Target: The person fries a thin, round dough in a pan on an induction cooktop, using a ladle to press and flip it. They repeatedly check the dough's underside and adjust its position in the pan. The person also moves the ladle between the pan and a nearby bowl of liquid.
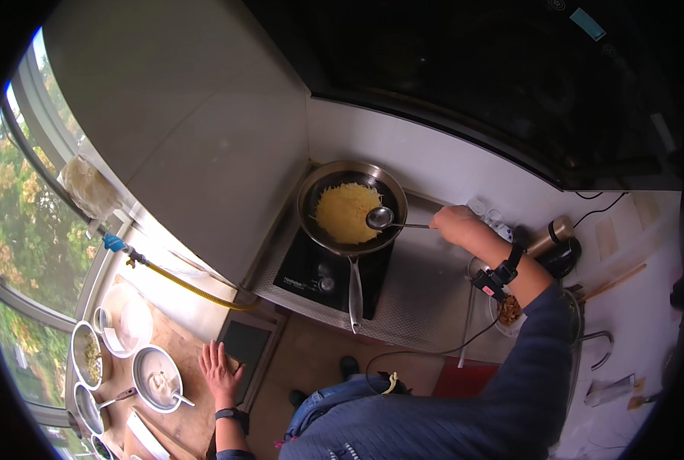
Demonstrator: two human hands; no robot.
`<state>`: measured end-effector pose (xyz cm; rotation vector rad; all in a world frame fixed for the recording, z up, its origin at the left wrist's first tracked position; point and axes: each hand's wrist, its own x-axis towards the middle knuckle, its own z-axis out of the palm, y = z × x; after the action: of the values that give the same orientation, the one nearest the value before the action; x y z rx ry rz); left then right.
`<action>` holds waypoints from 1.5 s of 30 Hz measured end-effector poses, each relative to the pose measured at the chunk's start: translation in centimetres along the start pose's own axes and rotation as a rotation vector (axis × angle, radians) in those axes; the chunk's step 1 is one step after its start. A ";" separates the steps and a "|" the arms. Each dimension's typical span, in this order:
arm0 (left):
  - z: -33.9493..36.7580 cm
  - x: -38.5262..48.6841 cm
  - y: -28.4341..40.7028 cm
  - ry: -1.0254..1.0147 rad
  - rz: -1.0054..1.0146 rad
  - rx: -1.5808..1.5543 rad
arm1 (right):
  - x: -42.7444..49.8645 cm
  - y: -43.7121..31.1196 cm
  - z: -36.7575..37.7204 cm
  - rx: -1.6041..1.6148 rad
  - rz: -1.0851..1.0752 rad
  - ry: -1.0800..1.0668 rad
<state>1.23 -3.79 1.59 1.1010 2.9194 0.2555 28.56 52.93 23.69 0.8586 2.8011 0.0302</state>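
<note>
My right hand [455, 225] grips the handle of a metal ladle [381, 218]. The ladle's bowl rests on or just over the right side of a round yellow layer of shredded food [347, 213]. That food lies flat in a frying pan [304, 201] with high metal sides. The pan stands on a black induction cooktop [313, 287], its metal handle [355, 299] pointing towards me. Palm down, my left hand [220, 368] is at the right edge of a wooden table [192, 422], fingers apart and holding nothing.
On the table stand a bowl of white batter-like paste [157, 379], a bowl of greenish food [89, 359], a small metal pan [90, 408] and a knife [146, 435]. A yellow hose [186, 286] runs along the window. Beneath my right arm sits a plate of brown food [509, 310].
</note>
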 end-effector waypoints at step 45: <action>-0.5 0.1 0.4 -0.016 -0.015 0.029 | -0.4 -2.8 -0.2 0.200 -0.120 -0.016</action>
<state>1.39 -3.54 2.12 1.0790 2.9255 0.2035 27.30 50.37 23.77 0.7248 2.8700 -0.2786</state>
